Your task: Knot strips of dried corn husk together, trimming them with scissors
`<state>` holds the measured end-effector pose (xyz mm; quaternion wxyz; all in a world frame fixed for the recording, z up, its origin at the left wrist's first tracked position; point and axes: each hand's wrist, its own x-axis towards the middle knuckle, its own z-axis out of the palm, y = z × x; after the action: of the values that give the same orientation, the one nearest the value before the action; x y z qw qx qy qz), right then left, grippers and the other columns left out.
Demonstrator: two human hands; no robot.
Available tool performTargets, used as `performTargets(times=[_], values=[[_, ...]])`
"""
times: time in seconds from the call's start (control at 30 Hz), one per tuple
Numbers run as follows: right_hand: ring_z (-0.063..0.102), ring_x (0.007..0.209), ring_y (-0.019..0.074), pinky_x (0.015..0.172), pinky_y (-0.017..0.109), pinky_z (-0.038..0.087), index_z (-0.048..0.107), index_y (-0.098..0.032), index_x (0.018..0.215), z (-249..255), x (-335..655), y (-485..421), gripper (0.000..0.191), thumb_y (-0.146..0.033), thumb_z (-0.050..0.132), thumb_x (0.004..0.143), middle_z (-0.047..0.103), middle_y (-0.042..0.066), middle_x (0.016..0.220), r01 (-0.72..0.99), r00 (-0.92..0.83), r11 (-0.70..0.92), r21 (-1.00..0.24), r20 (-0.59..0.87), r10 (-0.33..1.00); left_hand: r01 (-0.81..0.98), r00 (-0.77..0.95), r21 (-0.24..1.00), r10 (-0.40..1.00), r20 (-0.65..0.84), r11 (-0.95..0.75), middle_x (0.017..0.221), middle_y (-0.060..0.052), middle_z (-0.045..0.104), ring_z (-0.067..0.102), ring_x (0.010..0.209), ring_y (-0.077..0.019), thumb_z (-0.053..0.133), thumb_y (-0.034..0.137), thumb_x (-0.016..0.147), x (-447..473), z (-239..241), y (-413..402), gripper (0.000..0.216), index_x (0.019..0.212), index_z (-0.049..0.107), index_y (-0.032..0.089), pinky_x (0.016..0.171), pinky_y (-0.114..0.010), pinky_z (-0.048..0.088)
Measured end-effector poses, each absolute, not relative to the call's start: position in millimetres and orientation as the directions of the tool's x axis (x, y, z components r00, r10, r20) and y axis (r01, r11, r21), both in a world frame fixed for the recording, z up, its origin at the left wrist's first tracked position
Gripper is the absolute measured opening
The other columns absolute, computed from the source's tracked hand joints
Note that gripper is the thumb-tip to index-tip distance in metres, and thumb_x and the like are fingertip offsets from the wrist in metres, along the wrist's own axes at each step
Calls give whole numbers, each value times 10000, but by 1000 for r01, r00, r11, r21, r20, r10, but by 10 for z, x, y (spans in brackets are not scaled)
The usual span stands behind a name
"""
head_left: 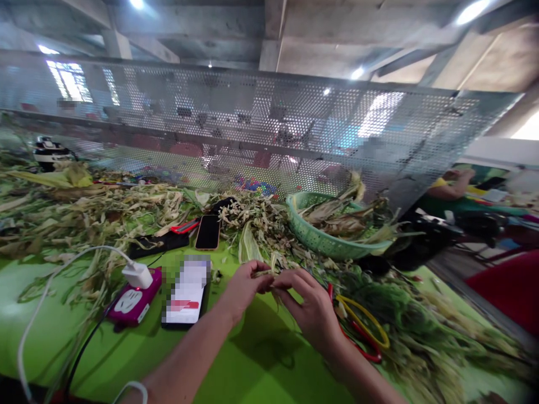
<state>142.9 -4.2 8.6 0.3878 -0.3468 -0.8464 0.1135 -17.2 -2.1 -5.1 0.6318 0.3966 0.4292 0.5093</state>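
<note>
My left hand and my right hand meet over the green table, fingers pinched close together. Between them is a small piece of pale corn husk, its upper end standing above the fingertips and thin strands hanging below. The fingers of both hands are closed on it, hiding much of its middle. A wider pale green husk lies just behind my left hand. Right of my right hand rest red-handled and yellow-handled tools, their far ends partly covered.
A green basket of dry husks stands behind, before a perforated metal screen. Husk scraps and green fibres cover the sides. Two phones and a purple power strip with cables lie left. A person's arm shows far right.
</note>
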Motion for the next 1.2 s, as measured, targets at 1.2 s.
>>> performTargets(times=[1.2], values=[[606,744,163,694,268,492,641,-207,924,22,1440,-45,171,-138,626,768,665,32,876,448,-400,610,-653,464,790,-74,40,992,995,-95,98,652,9,534,454,562,-96,565,317,750,-161,-85,-20,171,781,574,149,541,-222,348]])
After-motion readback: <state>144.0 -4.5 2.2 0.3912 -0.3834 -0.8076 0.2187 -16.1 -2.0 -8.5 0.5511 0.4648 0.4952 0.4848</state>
